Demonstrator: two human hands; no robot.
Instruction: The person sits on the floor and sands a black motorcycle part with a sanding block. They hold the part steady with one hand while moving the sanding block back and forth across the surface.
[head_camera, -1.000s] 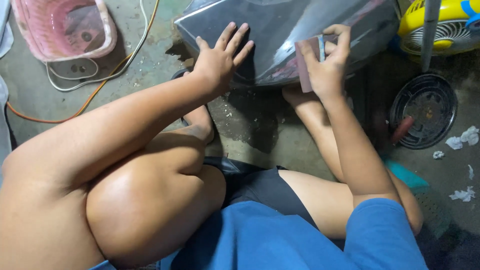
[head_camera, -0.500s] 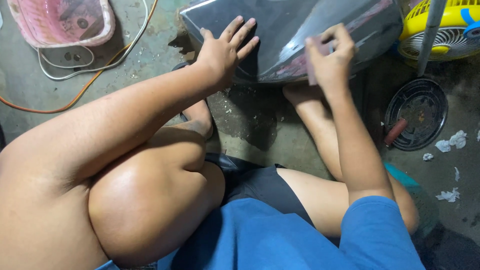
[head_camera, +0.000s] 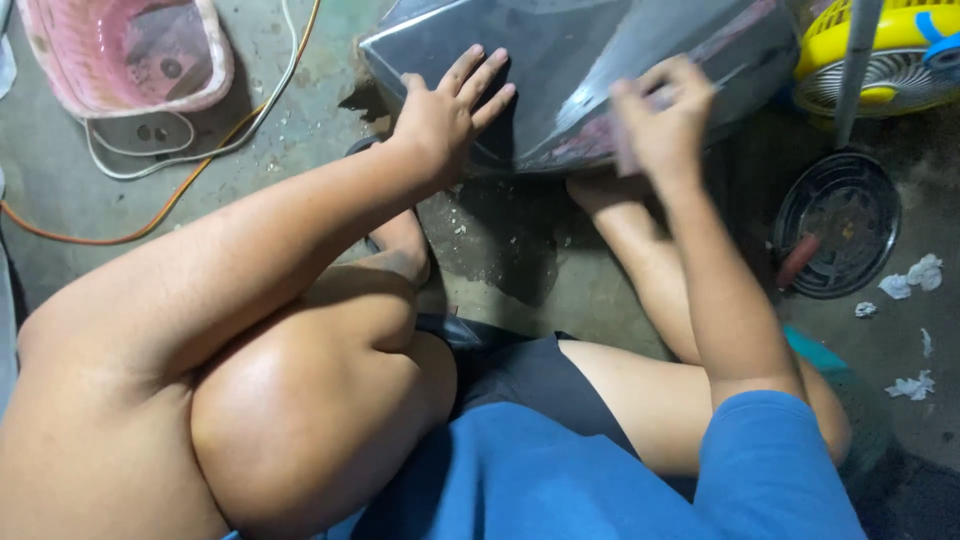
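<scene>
A glossy dark grey panel (head_camera: 590, 70), smooth and curved like a moulded body cover, lies on the rough concrete floor (head_camera: 300, 150) at the far middle of the scene, its near edge scuffed with reddish patches. The left hand (head_camera: 445, 115) rests flat on the panel's left part, fingers spread and released, gripping nothing. The right hand (head_camera: 665, 120) is blurred at the panel's near right edge, fingers curled around a small flat reddish piece (head_camera: 627, 150), which looks like a sanding sheet pressed against the surface; its exact material cannot be told. At far left sits a pink plastic basket (head_camera: 120, 50) with a white cable (head_camera: 200, 150) and an orange cable (head_camera: 150, 225) looping near it. To the right lie a round black wire grille (head_camera: 845, 225), a yellow fan (head_camera: 880, 50) behind it, and crumpled white paper scraps (head_camera: 915, 275).
</scene>
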